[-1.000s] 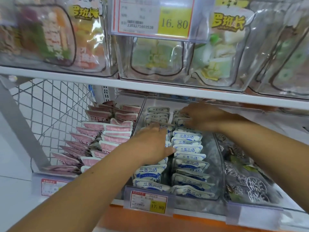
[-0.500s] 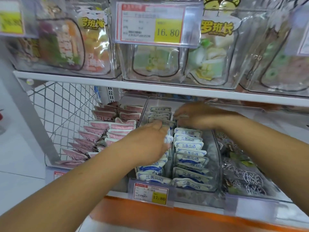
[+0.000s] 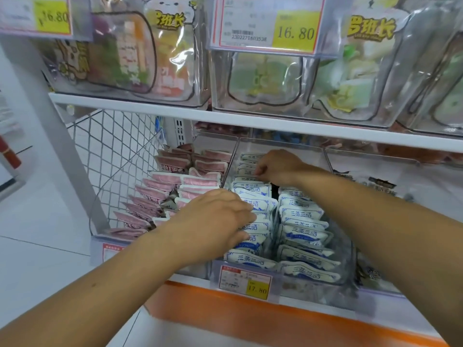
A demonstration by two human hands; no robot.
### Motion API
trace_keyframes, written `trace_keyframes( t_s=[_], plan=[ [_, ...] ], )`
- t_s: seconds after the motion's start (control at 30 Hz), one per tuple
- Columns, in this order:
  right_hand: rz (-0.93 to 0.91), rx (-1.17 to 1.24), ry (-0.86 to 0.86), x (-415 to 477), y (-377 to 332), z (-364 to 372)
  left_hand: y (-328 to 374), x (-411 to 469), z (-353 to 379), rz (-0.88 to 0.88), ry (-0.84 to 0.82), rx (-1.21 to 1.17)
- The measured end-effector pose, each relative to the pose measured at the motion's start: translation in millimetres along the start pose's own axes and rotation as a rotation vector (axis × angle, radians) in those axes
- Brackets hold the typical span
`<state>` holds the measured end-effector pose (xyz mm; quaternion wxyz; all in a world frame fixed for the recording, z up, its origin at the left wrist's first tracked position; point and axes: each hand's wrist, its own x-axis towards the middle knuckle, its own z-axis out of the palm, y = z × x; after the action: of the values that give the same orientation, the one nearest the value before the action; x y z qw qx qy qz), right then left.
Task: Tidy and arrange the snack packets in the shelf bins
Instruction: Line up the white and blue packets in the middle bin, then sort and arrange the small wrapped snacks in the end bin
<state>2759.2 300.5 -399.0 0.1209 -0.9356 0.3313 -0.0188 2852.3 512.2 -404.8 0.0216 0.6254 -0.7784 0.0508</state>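
- White-and-blue packets (image 3: 303,231) are stood on edge in two rows inside a clear bin (image 3: 348,256) at the centre of the frame
- The left row is pressed by the left hand (image 3: 218,221), laid flat with fingers relaxed and nothing grasped
- At the rear of the bin, the top edge of a packet is pinched by the curled fingertips of the right hand (image 3: 278,167)
- The step in hand is judged to be straightening the rows; next, the rear packets would need to be drawn upright while the front ones are steadied
- Pink packets (image 3: 172,186) are seen in the bin to the left, dark packets (image 3: 370,182) to the right, and a yellow price tag (image 3: 246,283) below
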Motion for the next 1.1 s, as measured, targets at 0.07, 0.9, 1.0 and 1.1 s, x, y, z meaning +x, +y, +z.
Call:
trace_keyframes(
  t_s=[0.07, 0.9, 1.0, 1.1],
  plan=[
    [-0.022, 0.047, -0.036, -8, -1, -13, -1, -2, -1, 0.012, 0.026, -0.046],
    [-0.149, -0.293, -0.113, -199, -10, -20, 21, -21, -12, -0.040, -0.061, -0.058],
    [-0.091, -0.372, -0.037, -199, -1, -9, 16, -22, -12, -0.068, -0.109, 0.012],
    [-0.076, -0.391, -0.045, -201, 3, -5, 20, -23, -17, -0.075, -0.133, 0.025]
  ],
)
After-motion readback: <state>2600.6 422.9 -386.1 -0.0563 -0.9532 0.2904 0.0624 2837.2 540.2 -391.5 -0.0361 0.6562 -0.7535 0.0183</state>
